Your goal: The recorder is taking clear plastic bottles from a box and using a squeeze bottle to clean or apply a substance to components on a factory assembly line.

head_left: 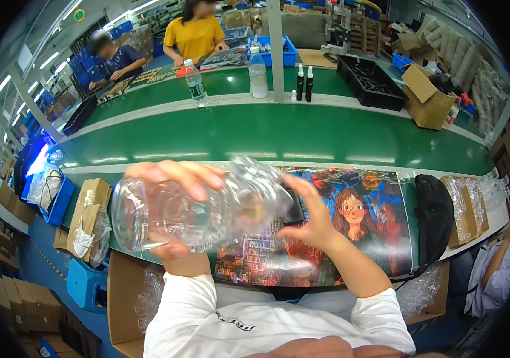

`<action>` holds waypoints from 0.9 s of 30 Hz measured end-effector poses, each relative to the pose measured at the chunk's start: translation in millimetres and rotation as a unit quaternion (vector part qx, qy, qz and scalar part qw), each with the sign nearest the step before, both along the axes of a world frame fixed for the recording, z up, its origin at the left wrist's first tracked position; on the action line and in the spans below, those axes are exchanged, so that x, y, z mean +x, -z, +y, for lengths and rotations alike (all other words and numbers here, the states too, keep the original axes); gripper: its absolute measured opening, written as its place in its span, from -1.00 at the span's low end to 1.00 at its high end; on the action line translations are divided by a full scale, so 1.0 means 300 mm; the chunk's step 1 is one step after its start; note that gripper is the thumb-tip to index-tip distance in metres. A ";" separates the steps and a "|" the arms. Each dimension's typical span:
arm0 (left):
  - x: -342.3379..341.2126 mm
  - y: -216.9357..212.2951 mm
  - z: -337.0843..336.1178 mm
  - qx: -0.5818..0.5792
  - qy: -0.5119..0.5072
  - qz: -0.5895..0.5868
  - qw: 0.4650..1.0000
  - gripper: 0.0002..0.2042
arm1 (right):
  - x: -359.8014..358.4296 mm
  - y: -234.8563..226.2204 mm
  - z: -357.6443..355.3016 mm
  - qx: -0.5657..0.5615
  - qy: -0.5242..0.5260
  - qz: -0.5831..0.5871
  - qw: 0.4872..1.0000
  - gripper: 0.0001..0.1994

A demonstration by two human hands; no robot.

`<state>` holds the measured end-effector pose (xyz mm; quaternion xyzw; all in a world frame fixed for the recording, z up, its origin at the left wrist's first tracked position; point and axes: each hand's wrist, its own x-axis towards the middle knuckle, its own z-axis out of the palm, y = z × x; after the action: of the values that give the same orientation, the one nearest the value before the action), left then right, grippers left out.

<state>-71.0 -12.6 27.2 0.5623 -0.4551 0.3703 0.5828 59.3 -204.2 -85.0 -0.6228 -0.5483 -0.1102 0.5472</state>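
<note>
My left hand [174,179] is wrapped round a large clear plastic piece [198,209], rounded and ribbed like a bottle or blister shell. It is held up on its side above the table, and motion blur and glare hide its exact kind. At its narrower right end is my right hand [312,215], thumb and fingers spread apart. Whether those fingertips touch the plastic I cannot tell. A small black object [294,209] shows between them, partly hidden. Below lies a glossy printed sheet [374,232] with a cartoon girl on it.
Beyond the sheet runs a green conveyor belt [267,134]. A water bottle [195,83], a white-filled bottle [258,74] and black spray bottles [309,83] stand behind it. A black bag [433,221] lies right; cardboard boxes [126,292] flank me. Two people work opposite, another sits right.
</note>
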 end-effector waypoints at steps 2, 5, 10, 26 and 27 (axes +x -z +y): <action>0.011 -0.009 -0.007 0.023 -0.113 0.030 0.993 -0.28 | 0.020 0.017 -0.002 0.011 0.032 0.032 0.999 -0.52; 0.101 0.007 0.007 0.133 -0.404 0.133 0.895 -0.39 | 0.062 0.069 -0.004 0.022 0.098 0.099 0.990 -0.59; 0.471 0.202 0.219 0.445 -0.556 0.182 0.679 -0.50 | 0.064 0.060 0.007 0.000 0.101 -0.031 0.994 -0.68; 0.714 0.559 0.487 0.575 -0.549 0.350 0.495 -0.31 | 0.045 0.073 0.028 -0.015 0.099 -0.081 0.992 -0.73; 0.700 0.549 0.482 0.570 -0.552 0.356 0.494 -0.30 | 0.046 0.071 0.028 -0.015 0.100 -0.076 0.992 -0.73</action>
<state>139.1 132.0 -137.6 0.9928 0.0816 0.0449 -0.0748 72.9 -195.7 -106.3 -0.6723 -0.5251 -0.2030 0.4807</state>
